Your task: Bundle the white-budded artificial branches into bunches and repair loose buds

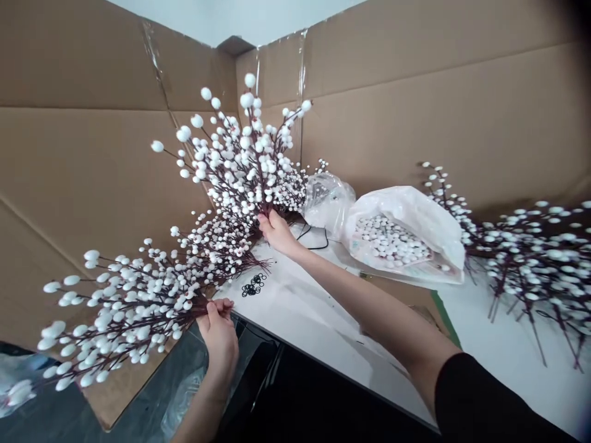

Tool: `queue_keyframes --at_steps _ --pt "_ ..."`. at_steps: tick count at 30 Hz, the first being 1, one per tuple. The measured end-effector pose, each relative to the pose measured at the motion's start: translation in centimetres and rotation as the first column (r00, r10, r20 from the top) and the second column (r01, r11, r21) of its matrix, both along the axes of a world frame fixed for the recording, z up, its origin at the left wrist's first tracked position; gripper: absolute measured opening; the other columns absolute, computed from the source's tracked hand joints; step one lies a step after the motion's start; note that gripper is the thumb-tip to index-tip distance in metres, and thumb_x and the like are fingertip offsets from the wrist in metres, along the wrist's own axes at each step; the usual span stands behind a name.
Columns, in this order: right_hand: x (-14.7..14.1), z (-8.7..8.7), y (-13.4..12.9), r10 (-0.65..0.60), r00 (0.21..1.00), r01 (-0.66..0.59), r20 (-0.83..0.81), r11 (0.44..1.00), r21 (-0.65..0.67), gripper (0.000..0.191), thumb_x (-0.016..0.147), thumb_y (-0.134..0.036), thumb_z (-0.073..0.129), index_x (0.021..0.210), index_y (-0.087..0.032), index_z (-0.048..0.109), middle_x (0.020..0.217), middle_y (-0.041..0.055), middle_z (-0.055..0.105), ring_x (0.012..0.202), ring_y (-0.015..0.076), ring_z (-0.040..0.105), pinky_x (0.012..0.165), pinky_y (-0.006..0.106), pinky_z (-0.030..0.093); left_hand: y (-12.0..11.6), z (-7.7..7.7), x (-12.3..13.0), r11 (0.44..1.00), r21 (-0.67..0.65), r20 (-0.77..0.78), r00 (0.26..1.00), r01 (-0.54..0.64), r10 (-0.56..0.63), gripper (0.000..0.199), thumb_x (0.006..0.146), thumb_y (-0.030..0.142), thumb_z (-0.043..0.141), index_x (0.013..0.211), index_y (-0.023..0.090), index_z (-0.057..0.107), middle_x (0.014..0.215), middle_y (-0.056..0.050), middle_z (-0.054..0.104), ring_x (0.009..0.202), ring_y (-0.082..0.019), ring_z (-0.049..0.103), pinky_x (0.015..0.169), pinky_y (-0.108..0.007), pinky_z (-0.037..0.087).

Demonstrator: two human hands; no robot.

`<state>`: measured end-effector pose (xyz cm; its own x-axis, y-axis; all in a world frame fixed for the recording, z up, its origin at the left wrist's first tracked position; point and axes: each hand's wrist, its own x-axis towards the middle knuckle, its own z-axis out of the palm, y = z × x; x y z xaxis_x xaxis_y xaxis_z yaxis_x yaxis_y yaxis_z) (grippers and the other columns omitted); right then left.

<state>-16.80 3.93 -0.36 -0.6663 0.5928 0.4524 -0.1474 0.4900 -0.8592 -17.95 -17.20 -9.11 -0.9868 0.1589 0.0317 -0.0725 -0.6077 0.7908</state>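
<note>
My left hand (pixel 219 335) is closed round the stems of a bunch of artificial white berry branches (pixel 124 314), which fans out to the left past the table edge. Farther back, my right hand (pixel 276 231) pinches the stems of upright white berry branches (pixel 249 154); how many stems it grips is hidden. Between the two hands, more berry branches (pixel 226 237) lie with their stem ends over the table. A small pile of black rubber rings (pixel 253 285) sits on the white tabletop near my left hand.
An open plastic bag (pixel 406 203) of loose white berries (pixel 390 240) stands right of my right hand, beside a clear bag (pixel 327 200). More berry branches (pixel 540 258) lie at the far right. Tall cardboard walls (pixel 438 92) enclose the back and left of the white table (pixel 323 320).
</note>
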Motion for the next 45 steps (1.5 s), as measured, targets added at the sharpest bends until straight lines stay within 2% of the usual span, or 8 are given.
queue_keyframes --at_steps 4,7,11,14,18,31,40,45 --pt "-2.4 0.6 -0.7 -0.056 0.98 0.031 0.19 0.991 0.131 0.023 0.092 -0.042 0.045 0.096 -0.021 0.054 0.083 0.0084 0.063 0.084 0.0262 0.061 0.078 0.038 0.045 0.0 0.8 -0.4 0.996 -0.033 0.078 0.993 0.086 -0.083 0.01 0.085 0.019 0.056 0.076 0.02 0.052 0.072 0.0 0.064 0.08 -0.013 0.066 0.094 -0.031 0.047" --pt "-3.4 0.4 -1.5 -0.091 0.941 0.025 0.325 0.979 0.202 0.022 0.091 -0.039 0.049 0.094 -0.018 0.057 0.093 0.0135 0.065 0.091 0.0297 0.061 0.08 0.041 0.045 0.3 1.7 -0.5 0.989 -0.045 0.153 0.98 0.139 -0.13 0.017 0.09 0.01 0.045 0.077 0.015 0.056 0.081 -0.009 0.069 0.088 -0.015 0.068 0.097 -0.033 0.048" --pt "-4.4 0.0 -1.9 -0.116 0.881 0.003 0.458 0.971 0.24 0.031 0.093 -0.042 0.048 0.103 -0.015 0.059 0.101 0.0103 0.064 0.092 0.0222 0.062 0.082 0.041 0.049 0.8 2.5 -1.3 0.987 -0.05 0.265 0.955 0.15 -0.132 0.027 0.093 0.005 0.036 0.079 0.013 0.057 0.083 -0.009 0.068 0.084 -0.011 0.068 0.091 -0.028 0.052" --pt "-5.1 0.1 -1.4 -0.122 0.848 -0.013 0.516 0.968 0.251 0.034 0.094 -0.045 0.048 0.11 -0.016 0.059 0.105 0.0073 0.063 0.091 0.0172 0.062 0.083 0.039 0.051 0.9 2.8 -2.4 0.984 -0.07 0.325 0.936 0.166 -0.135 0.02 0.094 0.011 0.042 0.083 0.011 0.059 0.085 -0.006 0.067 0.081 -0.012 0.066 0.078 -0.028 0.055" --pt "-6.0 0.4 -0.6 -0.155 0.834 0.002 0.529 0.96 0.279 0.037 0.094 -0.044 0.047 0.119 -0.017 0.055 0.113 0.0087 0.061 0.097 0.0191 0.061 0.086 0.041 0.051 0.8 3.0 -3.5 0.981 -0.098 0.329 0.936 0.165 -0.124 0.019 0.09 0.027 0.056 0.1 0.012 0.061 0.096 -0.006 0.065 0.082 -0.016 0.064 0.07 -0.033 0.056" --pt "-9.6 0.0 -0.4 -0.146 0.775 -0.041 0.615 0.96 0.279 0.035 0.092 -0.036 0.055 0.122 -0.017 0.054 0.12 0.0091 0.058 0.102 0.0208 0.06 0.087 0.043 0.051 2.3 3.8 -5.3 0.977 -0.073 0.369 0.915 0.2 -0.16 0.033 0.089 0.032 0.057 0.118 0.015 0.056 0.115 -0.01 0.06 0.095 -0.02 0.062 0.079 -0.04 0.054" --pt "-8.4 -0.2 0.9 -0.049 0.808 -0.122 0.587 0.961 0.249 0.034 0.093 -0.038 0.053 0.12 -0.018 0.056 0.121 0.0092 0.058 0.103 0.0205 0.059 0.088 0.042 0.051 0.8 4.0 -4.4 0.954 0.01 0.468 0.842 0.299 -0.269 0.028 0.09 0.031 0.055 0.112 0.014 0.058 0.107 -0.008 0.062 0.088 -0.018 0.063 0.072 -0.035 0.055" --pt "-7.3 -0.1 0.9 -0.03 0.821 -0.144 0.57 0.956 0.257 0.038 0.092 -0.041 0.052 0.122 -0.018 0.054 0.121 0.0098 0.057 0.102 0.0208 0.059 0.087 0.042 0.051 0.3 3.8 -3.5 0.968 0.032 0.484 0.844 0.248 -0.232 0.023 0.091 0.028 0.055 0.107 0.013 0.059 0.102 -0.007 0.063 0.083 -0.016 0.063 0.069 -0.032 0.055"
